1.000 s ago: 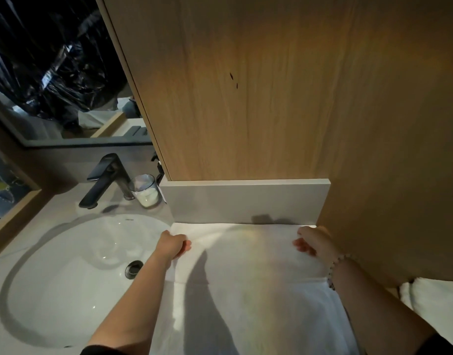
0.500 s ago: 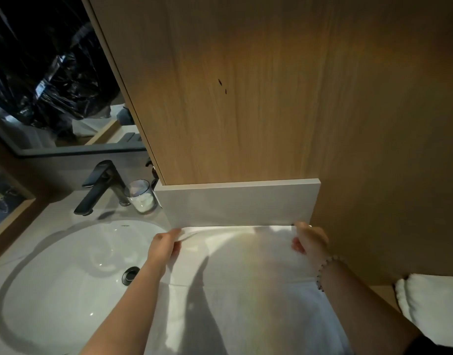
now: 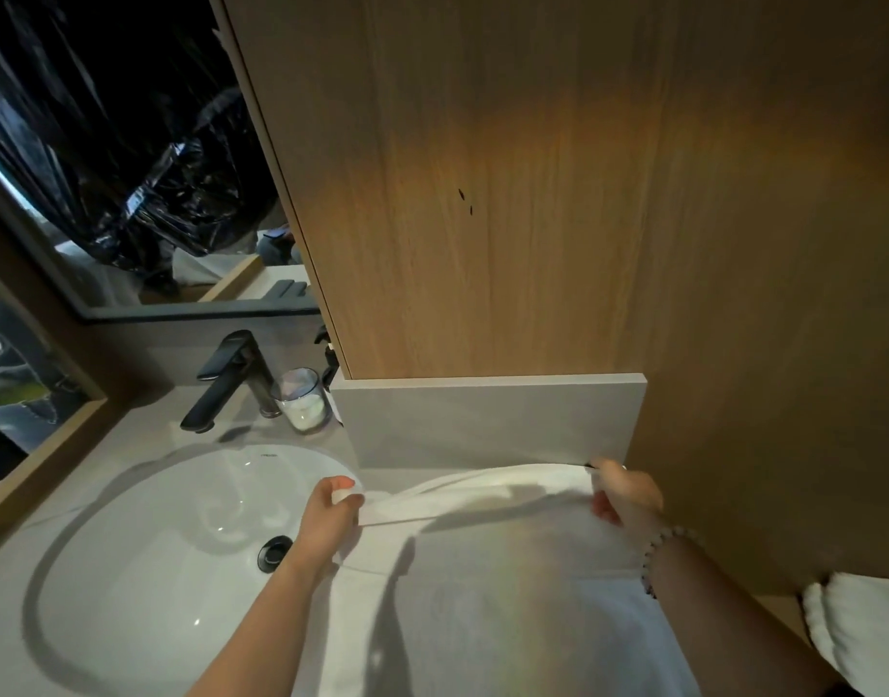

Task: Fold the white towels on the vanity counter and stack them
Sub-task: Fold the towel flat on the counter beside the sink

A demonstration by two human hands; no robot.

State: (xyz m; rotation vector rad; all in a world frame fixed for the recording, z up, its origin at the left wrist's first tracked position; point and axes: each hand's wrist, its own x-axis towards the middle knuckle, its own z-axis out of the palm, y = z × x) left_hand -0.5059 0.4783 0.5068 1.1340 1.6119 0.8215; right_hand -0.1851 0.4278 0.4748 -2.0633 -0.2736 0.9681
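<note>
On the pale grey vanity counter (image 3: 145, 435), to the right of the white oval sink basin (image 3: 130, 570), a large white terry towel (image 3: 507, 621) lies spread flat, its near part running out of the bottom of the view. The only writing is a tiny mark on the basin's far rim, too small to read. The towel's far edge is raised off the counter and sags in a shallow arc between the two hands, just in front of the low grey stone backsplash (image 3: 487, 420). Its left edge hangs over the basin's right rim near the dark round drain (image 3: 274, 553). To the right the towel meets the tall wooden side panel (image 3: 759, 294), so that hand has little room; the left side is open over the basin. The left hand (image 3: 331, 505) reaches forward, thumb and curled fingers pinching the far left corner. The right hand (image 3: 628, 500), a dark bead bracelet (image 3: 668, 550) at its wrist, pinches the far right corner close to the end of the backsplash. A matte black faucet (image 3: 231, 379) and a clear glass tumbler (image 3: 304, 402) stand behind the basin. A folded white towel (image 3: 859, 631) lies at the lower right.
</note>
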